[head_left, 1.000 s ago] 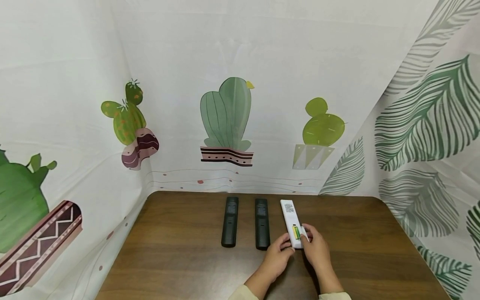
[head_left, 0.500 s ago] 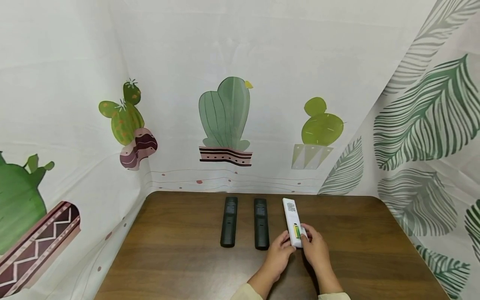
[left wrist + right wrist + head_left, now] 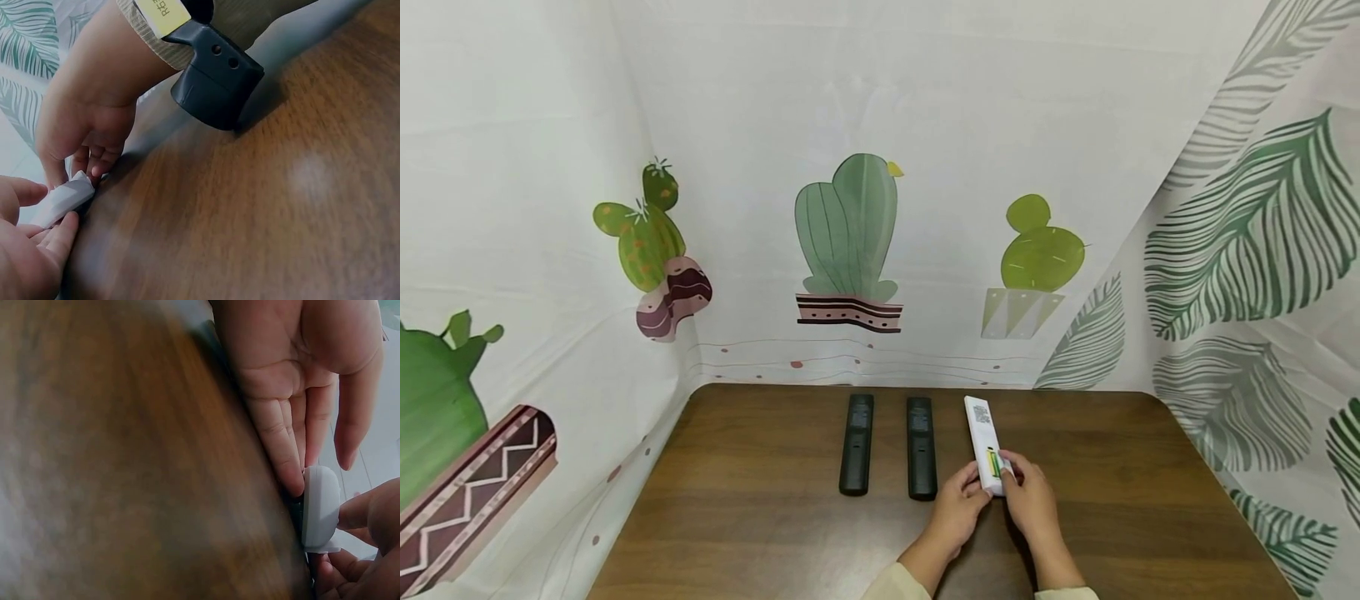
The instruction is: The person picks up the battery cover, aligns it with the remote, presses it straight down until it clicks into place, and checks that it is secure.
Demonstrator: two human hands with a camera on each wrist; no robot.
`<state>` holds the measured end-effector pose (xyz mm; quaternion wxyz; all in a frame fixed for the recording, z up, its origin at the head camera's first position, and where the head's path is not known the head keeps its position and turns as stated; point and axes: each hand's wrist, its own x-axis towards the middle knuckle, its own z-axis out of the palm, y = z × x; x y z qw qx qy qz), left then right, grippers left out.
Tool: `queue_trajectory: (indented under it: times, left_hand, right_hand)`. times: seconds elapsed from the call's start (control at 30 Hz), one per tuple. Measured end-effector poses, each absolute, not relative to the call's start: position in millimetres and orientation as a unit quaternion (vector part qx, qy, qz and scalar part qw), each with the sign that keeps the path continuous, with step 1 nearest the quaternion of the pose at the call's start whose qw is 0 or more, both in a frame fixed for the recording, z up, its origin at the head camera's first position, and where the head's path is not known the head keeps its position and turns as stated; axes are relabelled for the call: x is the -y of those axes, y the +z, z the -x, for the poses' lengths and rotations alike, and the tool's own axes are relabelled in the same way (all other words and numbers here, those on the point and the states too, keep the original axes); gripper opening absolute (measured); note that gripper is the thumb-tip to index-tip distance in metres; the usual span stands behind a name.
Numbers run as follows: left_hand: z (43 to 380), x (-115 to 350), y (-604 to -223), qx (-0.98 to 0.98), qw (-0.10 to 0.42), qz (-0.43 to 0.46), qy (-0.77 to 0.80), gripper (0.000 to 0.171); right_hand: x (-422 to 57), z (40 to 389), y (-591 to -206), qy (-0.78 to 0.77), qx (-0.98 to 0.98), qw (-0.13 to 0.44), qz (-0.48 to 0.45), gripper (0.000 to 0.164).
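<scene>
A white remote control (image 3: pixel 981 429) lies back up on the right half of the table, its battery compartment uncovered. Yellow-green batteries (image 3: pixel 994 463) show inside it. My left hand (image 3: pixel 957 507) holds the remote's near left corner, thumb at the near end and fingers along the side. On the opposite side, my right hand (image 3: pixel 1032 500) pinches the small white battery cover (image 3: pixel 330 549) right at the remote's edge, the thumb reaching over toward the compartment. The right fingers hide most of the cover in the head view.
Two black remote controls lie back up to the left: the nearer one (image 3: pixel 921 450) and the farther one (image 3: pixel 856 446). They rest on a brown wooden table (image 3: pixel 760 500). A white cloth with printed cacti and leaves (image 3: pixel 737 208) hangs around the table's back and sides.
The white remote's far end has swung slightly to the right, and the right fingers have shifted a little at its edge. Both hands stay on it; the head view has turned slightly.
</scene>
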<state>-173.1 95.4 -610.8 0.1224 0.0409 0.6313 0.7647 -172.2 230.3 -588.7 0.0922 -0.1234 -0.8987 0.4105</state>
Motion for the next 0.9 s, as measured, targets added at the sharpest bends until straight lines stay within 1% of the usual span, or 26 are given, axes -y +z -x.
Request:
queue_trajectory:
  times: [0.27, 0.5, 0.9]
  left_hand:
    - [175.8, -93.4, -613.1, -0.624, 0.125, -0.026, 0.771, 0.055]
    - [175.9, -92.4, -611.7, -0.620, 0.123, -0.026, 0.775, 0.058]
    - [176.4, -90.2, -612.0, -0.601, 0.133, -0.031, 0.788, 0.059]
  right_hand:
    - [-229.4, 169.5, -589.8, 0.419, 0.894, 0.094, 0.125, 0.034]
    - [-228.9, 167.7, -591.2, 0.424, 0.893, 0.085, 0.127, 0.034]
    - [-223.3, 162.2, -584.8, 0.438, 0.885, 0.086, 0.130, 0.036]
